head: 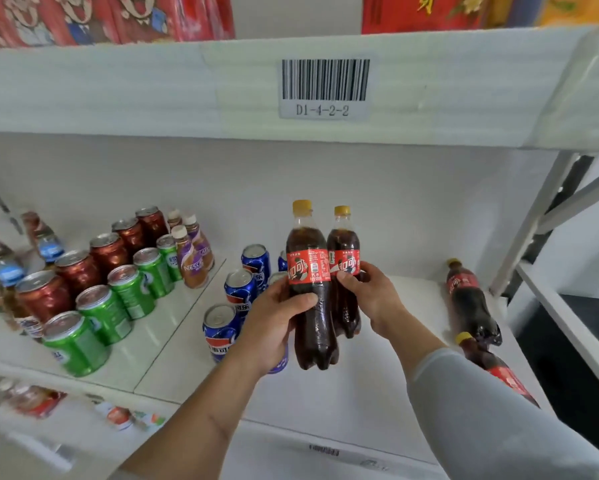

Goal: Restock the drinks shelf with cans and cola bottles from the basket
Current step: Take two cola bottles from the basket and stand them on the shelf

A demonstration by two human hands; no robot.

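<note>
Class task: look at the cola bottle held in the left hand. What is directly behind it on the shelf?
Behind the front cola bottle in the left hand is a second cola bottle, held by the right hand. Its left edge is covered, and whether either base touches the shelf is unclear.

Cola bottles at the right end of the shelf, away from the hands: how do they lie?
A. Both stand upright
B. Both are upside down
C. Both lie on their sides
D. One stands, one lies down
C: the two cola bottles at the right end lie flat on the shelf, while the left hand and right hand each hold an upright bottle.
</note>
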